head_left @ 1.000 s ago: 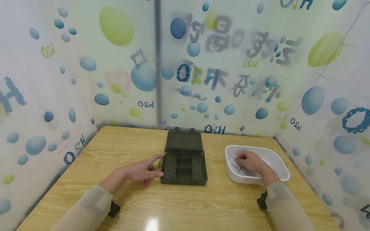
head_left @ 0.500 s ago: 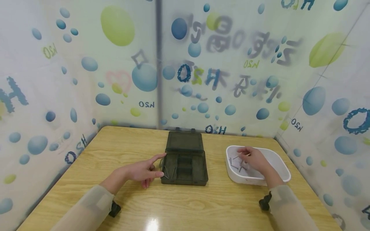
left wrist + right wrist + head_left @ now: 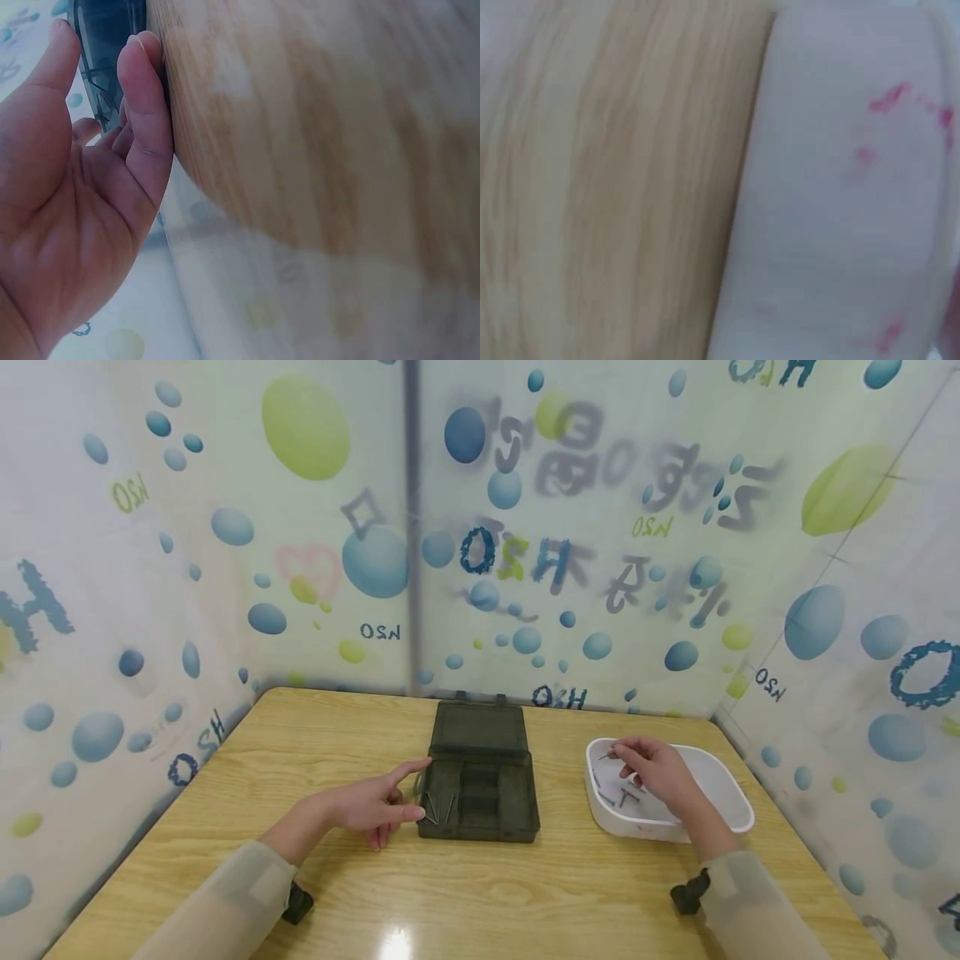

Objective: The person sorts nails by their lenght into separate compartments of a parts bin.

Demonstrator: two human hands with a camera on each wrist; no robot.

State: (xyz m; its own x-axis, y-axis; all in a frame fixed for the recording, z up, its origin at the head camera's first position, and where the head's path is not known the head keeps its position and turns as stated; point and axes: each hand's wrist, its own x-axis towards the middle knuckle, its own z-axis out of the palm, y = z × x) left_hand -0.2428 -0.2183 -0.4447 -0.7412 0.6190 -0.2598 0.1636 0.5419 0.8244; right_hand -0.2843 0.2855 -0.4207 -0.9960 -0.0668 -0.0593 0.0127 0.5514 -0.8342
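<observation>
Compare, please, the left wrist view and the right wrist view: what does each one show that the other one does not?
Only the left wrist view shows the left hand, part of the dark box just beyond its fingers, and some of the spotted wall.

Only the right wrist view shows the white tub, from outside, with pink marks on it. A pinkish patch at the right edge is too blurred to name.

Both show the wooden table.

Head view faces forward and down — wrist views, close in, share the table (image 3: 487, 893).
</observation>
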